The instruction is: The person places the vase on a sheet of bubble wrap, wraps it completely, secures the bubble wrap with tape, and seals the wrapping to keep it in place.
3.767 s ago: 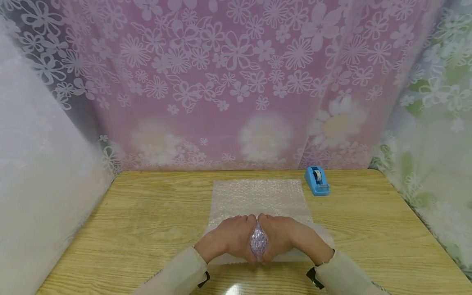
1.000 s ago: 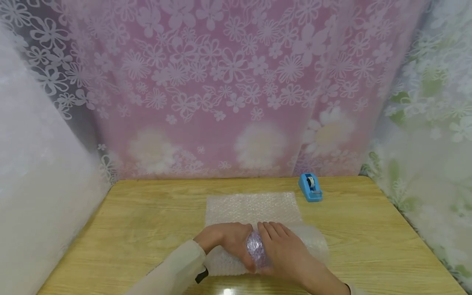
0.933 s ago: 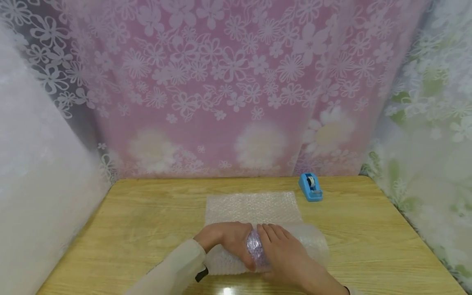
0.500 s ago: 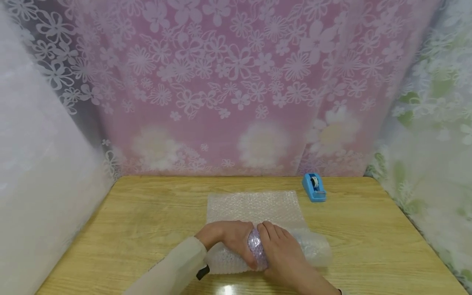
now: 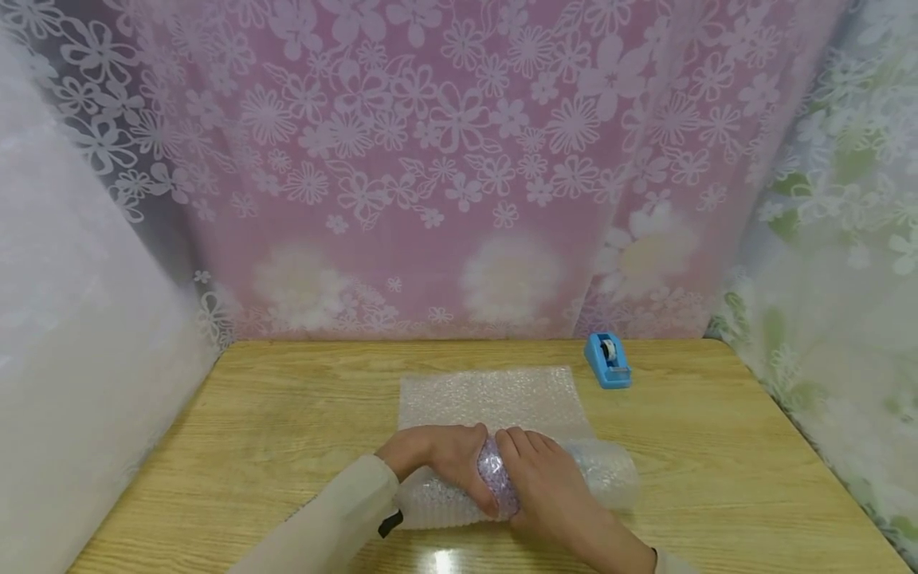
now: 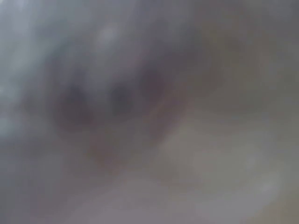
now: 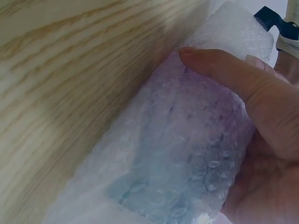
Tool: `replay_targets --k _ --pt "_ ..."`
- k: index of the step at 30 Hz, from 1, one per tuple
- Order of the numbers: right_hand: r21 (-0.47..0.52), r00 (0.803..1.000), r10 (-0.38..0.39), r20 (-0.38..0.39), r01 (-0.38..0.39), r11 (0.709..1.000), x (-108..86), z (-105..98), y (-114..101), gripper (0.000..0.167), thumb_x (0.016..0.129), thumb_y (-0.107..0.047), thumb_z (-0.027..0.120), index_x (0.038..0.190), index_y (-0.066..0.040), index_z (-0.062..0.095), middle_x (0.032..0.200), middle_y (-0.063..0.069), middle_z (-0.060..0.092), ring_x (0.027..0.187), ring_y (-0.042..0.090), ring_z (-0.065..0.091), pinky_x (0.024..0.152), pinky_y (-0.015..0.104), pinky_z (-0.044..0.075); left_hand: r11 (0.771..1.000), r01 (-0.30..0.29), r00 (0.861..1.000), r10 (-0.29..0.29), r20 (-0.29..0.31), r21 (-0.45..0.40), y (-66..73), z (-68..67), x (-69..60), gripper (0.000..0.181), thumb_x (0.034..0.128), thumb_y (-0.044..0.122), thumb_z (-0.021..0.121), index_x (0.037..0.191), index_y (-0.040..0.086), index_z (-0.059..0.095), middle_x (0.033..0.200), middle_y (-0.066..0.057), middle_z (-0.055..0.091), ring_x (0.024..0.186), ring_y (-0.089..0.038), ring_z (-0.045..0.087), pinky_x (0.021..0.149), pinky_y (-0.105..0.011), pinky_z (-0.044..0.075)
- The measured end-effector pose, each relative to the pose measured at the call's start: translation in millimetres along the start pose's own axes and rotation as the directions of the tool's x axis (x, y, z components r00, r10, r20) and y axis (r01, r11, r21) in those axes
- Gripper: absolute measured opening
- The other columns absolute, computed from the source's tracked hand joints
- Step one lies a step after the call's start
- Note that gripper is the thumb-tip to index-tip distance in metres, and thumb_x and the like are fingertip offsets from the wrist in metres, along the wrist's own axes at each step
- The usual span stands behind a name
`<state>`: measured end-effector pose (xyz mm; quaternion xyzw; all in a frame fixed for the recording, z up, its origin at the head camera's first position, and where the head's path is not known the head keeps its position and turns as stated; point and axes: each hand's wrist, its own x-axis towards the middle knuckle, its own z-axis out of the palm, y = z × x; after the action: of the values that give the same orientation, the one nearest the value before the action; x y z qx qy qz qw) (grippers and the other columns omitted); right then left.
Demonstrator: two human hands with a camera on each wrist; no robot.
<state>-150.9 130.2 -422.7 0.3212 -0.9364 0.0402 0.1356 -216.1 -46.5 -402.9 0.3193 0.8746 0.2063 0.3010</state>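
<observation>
Purplish object [image 5: 493, 470] inside rolled bubble wrap [image 5: 613, 472], 2 hands [image 5: 452, 458] around.

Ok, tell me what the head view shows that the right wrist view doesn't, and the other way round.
Only the head view: the blue tape dispenser, the pink flowered curtain and the flat part of the bubble wrap beyond the hands.

Only the right wrist view: a close look at the roll's near side, with a blue-green patch clear through the plastic and the right thumb stretched over it.

Both: the right hand and left hand holding the purple-tinted roll, the wooden table and a dark strap.
</observation>
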Motion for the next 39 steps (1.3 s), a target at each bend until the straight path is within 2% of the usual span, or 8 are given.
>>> replay_targets --k 6,9,14,19,22,28,35,39 --pt "-0.004 1.0 -0.002 0.003 0.002 1.0 0.3 -1 0 0.09 0.051 -0.035 0.09 0.121 0.001 0.048 0.11 0.01 0.054 0.103 0.027 0.054 0.091 0.042 0.045 0.997 0.046 0.999 -0.045 -0.017 0.054 0.9 0.2 -2.4 0.069 0.0634 0.053 0.081 0.11 0.014 0.048 0.091 0.005 0.055 0.078 -0.009 0.056 0.068 -0.025 0.048" --pt "-0.016 1.0 -0.004 0.009 0.004 1.0 0.8 -2 -1 0.09 0.05 -0.036 0.09 0.12 0.0 0.048 0.109 0.01 0.053 0.102 0.027 0.055 0.09 0.041 0.046 0.986 0.096 0.995 -0.089 -0.054 0.139 1.4 0.7 -4.8 0.098 0.0607 0.067 0.076 0.13 0.006 0.043 0.119 -0.004 0.057 0.103 -0.018 0.058 0.083 -0.032 0.049" --pt "-0.041 1.0 -0.004 0.031 0.005 0.999 4.2 -3 -2 0.088 0.051 -0.039 0.089 0.118 0.001 0.048 0.106 0.01 0.053 0.099 0.027 0.055 0.089 0.04 0.046 0.918 0.089 0.981 -0.013 -0.193 0.387 5.8 0.8 -14.5 0.125 0.0595 0.082 0.063 0.15 0.006 0.023 0.145 -0.012 0.039 0.129 -0.027 0.041 0.1 -0.043 0.038" --pt "-0.071 0.999 0.007 0.047 -0.004 0.997 6.8 -2 -1 0.09 0.051 -0.046 0.088 0.117 0.001 0.049 0.102 0.01 0.052 0.095 0.026 0.055 0.086 0.039 0.047 0.752 0.081 0.908 0.215 -0.359 0.655 20.0 10.4 -29.8 0.108 0.0666 0.084 0.052 0.138 0.004 0.042 0.131 -0.007 0.049 0.12 -0.023 0.047 0.095 -0.042 0.042" --pt "-0.079 0.999 0.008 0.054 -0.004 0.997 8.0 -1 0 0.091 0.049 -0.049 0.089 0.116 0.0 0.049 0.101 0.008 0.051 0.093 0.024 0.055 0.085 0.039 0.047 0.694 0.139 0.851 0.28 -0.443 0.706 26.9 22.9 -37.7 0.092 0.0699 0.08 0.054 0.124 0.005 0.053 0.114 -0.004 0.054 0.106 -0.021 0.052 0.087 -0.038 0.047" --pt "-0.069 0.995 0.027 0.095 -0.021 0.997 10.0 -3 -1 0.085 0.046 -0.038 0.091 0.111 -0.003 0.049 0.098 0.007 0.049 0.09 0.024 0.054 0.084 0.039 0.048 0.657 0.284 0.768 0.28 -0.575 0.699 33.9 48.9 -40.4 0.082 0.0641 0.07 0.069 0.112 0.005 0.058 0.099 -0.004 0.056 0.092 -0.018 0.054 0.076 -0.032 0.049" --pt "-0.027 0.99 0.054 0.132 -0.051 0.998 11.9 -7 -1 0.08 0.048 -0.039 0.091 0.106 -0.004 0.048 0.094 0.005 0.048 0.087 0.023 0.053 0.083 0.04 0.048 0.623 0.376 0.749 0.232 -0.621 0.686 33.3 61.7 -27.1 0.092 0.0533 0.069 0.076 0.114 0.003 0.054 0.098 -0.005 0.052 0.091 -0.02 0.05 0.079 -0.034 0.046" --pt "-0.001 0.987 0.059 0.149 -0.059 0.998 14.9 -8 1 0.077 0.049 -0.039 0.09 0.104 -0.004 0.048 0.09 0.004 0.046 0.081 0.021 0.051 0.079 0.039 0.049 0.575 0.396 0.708 0.304 -0.637 0.716 24.6 63.5 -19.1 0.075 0.0604 0.056 0.077 0.109 0.003 0.054 0.093 -0.005 0.049 0.085 -0.019 0.048 0.074 -0.031 0.045"
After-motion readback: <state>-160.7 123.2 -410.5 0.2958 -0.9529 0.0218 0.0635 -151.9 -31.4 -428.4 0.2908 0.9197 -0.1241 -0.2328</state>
